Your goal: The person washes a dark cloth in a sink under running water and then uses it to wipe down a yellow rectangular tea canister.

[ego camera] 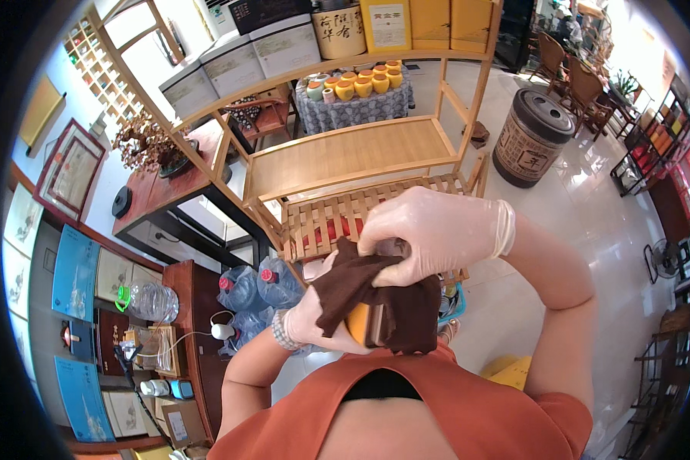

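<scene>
My left hand (316, 322), in a pale glove with a beaded bracelet at the wrist, grips a yellow container (357, 323) from the left, close to my chest. A dark brown cloth (414, 313) drapes over the container and hides most of it, so its exact kind cannot be told. My right hand (420, 236), also gloved, pinches the cloth between thumb and fingers on top. Just beyond my hands stands a wooden rack with an upper board shelf (351, 150) and a slatted lower shelf (299, 230).
White boxes (286, 43) and yellow boxes (431, 26) line the rack's top. Yellow jars (363, 86) stand on a cloth-covered table behind. Wrapped water bottles (238, 287) and a brown cabinet (198, 368) are at left; a large patterned canister (532, 138) stands at right.
</scene>
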Demonstrator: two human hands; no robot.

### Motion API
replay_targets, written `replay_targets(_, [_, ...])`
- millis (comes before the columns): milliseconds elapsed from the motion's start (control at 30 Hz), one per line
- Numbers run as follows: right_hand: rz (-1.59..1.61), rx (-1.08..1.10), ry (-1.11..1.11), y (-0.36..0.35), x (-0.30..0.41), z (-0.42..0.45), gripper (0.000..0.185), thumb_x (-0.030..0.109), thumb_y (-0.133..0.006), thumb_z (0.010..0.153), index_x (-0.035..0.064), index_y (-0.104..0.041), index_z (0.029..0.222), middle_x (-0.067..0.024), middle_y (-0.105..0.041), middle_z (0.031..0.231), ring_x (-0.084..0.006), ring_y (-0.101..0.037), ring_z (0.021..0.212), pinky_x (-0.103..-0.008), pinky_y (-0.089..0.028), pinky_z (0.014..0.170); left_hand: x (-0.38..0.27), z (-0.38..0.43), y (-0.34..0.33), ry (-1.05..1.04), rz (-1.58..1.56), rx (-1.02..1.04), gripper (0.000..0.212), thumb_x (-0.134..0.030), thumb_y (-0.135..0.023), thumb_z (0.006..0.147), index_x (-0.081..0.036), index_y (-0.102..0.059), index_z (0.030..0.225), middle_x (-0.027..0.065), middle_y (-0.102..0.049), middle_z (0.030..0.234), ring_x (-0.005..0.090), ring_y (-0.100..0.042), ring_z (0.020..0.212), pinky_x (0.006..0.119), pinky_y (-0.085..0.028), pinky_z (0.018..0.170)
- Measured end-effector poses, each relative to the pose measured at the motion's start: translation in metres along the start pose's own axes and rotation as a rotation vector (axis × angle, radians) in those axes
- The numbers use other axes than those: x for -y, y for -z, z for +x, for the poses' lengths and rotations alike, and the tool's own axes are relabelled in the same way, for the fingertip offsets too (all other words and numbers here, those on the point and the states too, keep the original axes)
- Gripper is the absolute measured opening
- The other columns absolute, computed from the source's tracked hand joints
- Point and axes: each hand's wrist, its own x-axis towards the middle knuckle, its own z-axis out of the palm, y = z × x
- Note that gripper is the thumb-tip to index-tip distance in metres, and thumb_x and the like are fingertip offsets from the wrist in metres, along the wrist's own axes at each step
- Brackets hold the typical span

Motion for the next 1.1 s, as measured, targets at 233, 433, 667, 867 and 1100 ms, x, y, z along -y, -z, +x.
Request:
replay_targets(233, [0.095, 0.114, -0.329, -0.002, -0.017, -0.033, 0.022, 0.018, -0.066, 0.07, -0.0017, -0.059, 0.077, -0.0147, -0.057, 0.069, -0.0221, -0.058, 0.064, -0.0325, -0.046, 0.061, 0.007, -0.009, -0.005, -0.167, 0.43, -0.215, 0.084, -0.036, -0.08, 0.05, -0.002, -0.049, 0.12, 0.015, -0.054, 0.117, 0.0323, -0.052, 0.105, 0.048, -0.034, 0.098])
replay_targets(433, [0.776, -0.565, -0.434, -0.054, -0.069, -0.095, 0.045, 0.015, -0.065, 0.078, -0.004, -0.053, 0.117, -0.0078, -0.06, 0.103, -0.0156, -0.056, 0.094, -0.0288, -0.046, 0.082, 0.01, -0.02, 0.002, -0.234, 0.286, -0.294, 0.082, -0.037, -0.081, 0.053, -0.003, -0.049, 0.12, 0.0135, -0.055, 0.115, 0.0297, -0.052, 0.108, 0.053, -0.031, 0.101])
replay_targets(667, [1.15, -1.04, -0.331, -0.06, -0.064, -0.089, 0.037, 0.024, -0.046, 0.096, -0.0006, -0.048, 0.123, -0.0071, -0.06, 0.101, -0.0109, -0.058, 0.08, -0.0226, -0.046, 0.067, 0.048, -0.024, 0.011, 0.014, 0.027, -0.605, 0.087, -0.026, -0.085, 0.051, -0.001, -0.045, 0.124, 0.012, -0.055, 0.118, 0.0235, -0.054, 0.11, 0.04, -0.042, 0.096])
replay_targets(867, [0.941, -1.009, -0.492, -0.07, -0.05, -0.085, 0.042, 0.038, -0.043, 0.096, 0.0022, -0.056, 0.115, -0.0022, -0.061, 0.085, -0.0078, -0.054, 0.068, -0.0208, -0.043, 0.058, 0.04, -0.015, 0.02, 0.196, -0.713, -0.823, 0.086, -0.018, -0.084, 0.05, 0.003, -0.042, 0.122, 0.0099, -0.057, 0.114, 0.0206, -0.055, 0.107, 0.035, -0.044, 0.093])
replay_targets(1100, [-0.046, -0.891, -0.416, -0.036, 0.022, -0.05, 0.02, 0.006, -0.06, 0.081, 0.0011, -0.062, 0.1, -0.0125, -0.061, 0.09, -0.0245, -0.06, 0.078, -0.0294, -0.048, 0.069, 0.021, -0.017, 0.007, 0.029, 0.265, -0.546, 0.083, -0.029, -0.084, 0.049, -0.001, -0.046, 0.118, 0.0151, -0.056, 0.112, 0.0297, -0.055, 0.104, 0.046, -0.033, 0.102])
